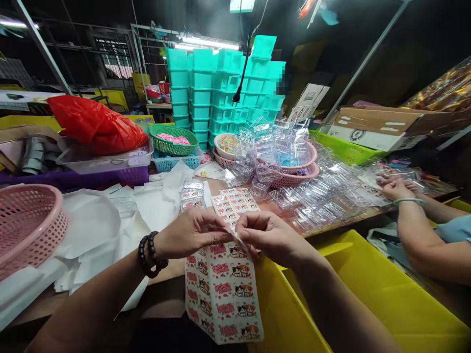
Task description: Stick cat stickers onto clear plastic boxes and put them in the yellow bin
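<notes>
Both my hands meet over the table's front edge at the top of a sticker sheet printed with cartoon cats and pink lettering. My left hand, with dark beads on its wrist, pinches the sheet's upper edge. Close beside it, my right hand pinches the same edge between thumb and finger. The sheet hangs down below the hands. Behind them lies another sticker sheet on the table. Just left of that stand small clear plastic boxes bearing similar stickers.
Clear plastic cases cover the table to the right, around a pink basket. White backing papers and another pink basket lie left. A yellow bin stands right, below a co-worker's hands. Teal bins are stacked behind.
</notes>
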### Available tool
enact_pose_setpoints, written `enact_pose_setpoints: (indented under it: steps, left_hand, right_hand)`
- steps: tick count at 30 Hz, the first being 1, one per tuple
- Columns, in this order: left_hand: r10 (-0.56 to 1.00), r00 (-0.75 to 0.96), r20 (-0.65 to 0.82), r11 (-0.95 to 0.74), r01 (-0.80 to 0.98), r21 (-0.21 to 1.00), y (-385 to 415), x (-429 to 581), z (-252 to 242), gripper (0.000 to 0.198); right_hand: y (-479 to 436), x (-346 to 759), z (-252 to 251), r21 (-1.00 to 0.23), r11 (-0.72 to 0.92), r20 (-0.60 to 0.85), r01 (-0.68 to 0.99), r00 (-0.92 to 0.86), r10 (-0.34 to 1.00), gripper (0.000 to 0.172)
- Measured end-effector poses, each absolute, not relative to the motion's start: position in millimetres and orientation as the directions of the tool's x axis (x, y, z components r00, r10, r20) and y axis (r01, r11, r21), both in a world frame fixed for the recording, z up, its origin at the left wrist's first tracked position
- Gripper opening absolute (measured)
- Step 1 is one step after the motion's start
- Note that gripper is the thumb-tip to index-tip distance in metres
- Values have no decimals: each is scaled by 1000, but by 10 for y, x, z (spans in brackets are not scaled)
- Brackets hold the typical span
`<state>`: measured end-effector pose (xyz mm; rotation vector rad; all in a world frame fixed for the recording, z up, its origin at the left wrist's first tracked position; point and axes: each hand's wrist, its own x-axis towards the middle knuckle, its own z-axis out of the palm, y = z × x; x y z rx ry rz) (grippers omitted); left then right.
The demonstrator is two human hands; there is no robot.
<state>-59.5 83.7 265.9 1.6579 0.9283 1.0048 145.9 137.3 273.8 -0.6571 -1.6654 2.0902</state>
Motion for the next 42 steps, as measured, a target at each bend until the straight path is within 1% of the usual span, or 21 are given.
enact_pose_setpoints:
  steps: [3, 6, 8, 10, 11, 13, 16, 19, 21, 24, 26, 28, 30, 31, 32, 33, 35, 36, 38, 40, 42]
  left_hand:
    - [907, 306, 288, -351, 176, 919, 731, -657, 2593, 8]
    - [913, 279, 298, -355, 182, 917, 664, -711, 2553, 9]
    - [931, 268, 247, -302, 188, 935, 641, -742, 2531, 10]
    - [952, 253, 173, -224, 189, 956, 635, -770, 2504, 14]
    - [960, 246, 135, -184, 187, 965, 637, -783, 2487, 16]
    - [970, 232, 71, -112, 170, 979, 653, -810, 2451, 20]
    - [971, 239, 0, -25, 102, 994, 690, -855, 2399, 25]
    - [966, 256, -45, 51, -17, 999, 739, -895, 2353, 32]
    - [964, 253, -80, 100, -68, 993, 776, -904, 2307, 36]
    - [962, 223, -155, 166, -31, 986, 831, -908, 2200, 39]
    - [957, 210, -198, 188, 66, 980, 862, -947, 2128, 43]
    - [952, 207, -224, 188, 179, 966, 899, -1062, 2106, 48]
    - [964, 163, -208, 151, 307, 940, 974, -1267, 2171, 48]
    - [977, 119, -177, 119, 384, 916, 1038, -1396, 2235, 46]
    - [989, 69, -128, 81, 475, 876, 1123, -1531, 2313, 42]
    - [997, 15, -70, 48, 586, 809, 1232, -1663, 2394, 36]
    - [1000, 7, -8, 0, 748, 664, 1512, -1883, 2526, 26]
    - [998, 40, -45, -4, 787, 617, 1674, -1960, 2558, 24]
    - [992, 69, -105, 8, 798, 602, 2010, -2046, 2530, 22]
    - [986, 71, -153, 35, 803, 594, 2322, -2077, 2392, 24]
    - [982, 51, -185, 68, 809, 583, 2579, -2106, 2198, 30]
  right_hand:
    - [1320, 1343, 2616, -968, -251, -137, -1, -837, 530, 41]
    - [1271, 1260, 2545, -987, -160, -94, -4, -796, 598, 40]
    - [1232, 1228, 2546, -999, 22, 34, -26, -726, 687, 31]
    - [1190, 1209, 2569, -955, 296, 236, -18, -651, 722, 16]
    - [1170, 1202, 2579, -903, 430, 334, 1, -629, 702, 11]
    - [1133, 1184, 2575, -772, 632, 472, 58, -613, 633, 13]
    - [1098, 1146, 2491, -582, 797, 607, 158, -568, 556, 9]
    - [1091, 1116, 2360, -316, 912, 717, 260, -564, 409, 13]
    - [1109, 1109, 2285, -94, 953, 735, 287, -626, 261, 19]
    - [1160, 1111, 2201, 173, 964, 672, 201, -740, 34, 29]
    - [1190, 1112, 2156, 262, 959, 618, 106, -782, -82, 32]
    - [1206, 1113, 2126, 299, 954, 584, -9, -789, -190, 30]
    - [1233, 1106, 2127, 243, 964, 580, -107, -781, -233, 27]
    - [1271, 1090, 2144, 154, 982, 607, -112, -773, -183, 26]
    - [1337, 1060, 2172, 22, 998, 652, -66, -755, -64, 24]
    - [1439, 1010, 2207, -146, 989, 702, 23, -702, 121, 20]
    - [1762, 843, 2284, -536, 827, 694, 171, -469, 546, 9]
    - [1973, 729, 2313, -709, 681, 610, 183, -325, 723, 8]
    - [2439, 467, 2325, -937, 335, 299, 101, -265, 917, 20]
    - [2874, 208, 2264, -994, 21, -10, 110, -274, 962, 26]
    - [3202, -6, 2141, -980, -119, -160, 160, -277, 947, 27]
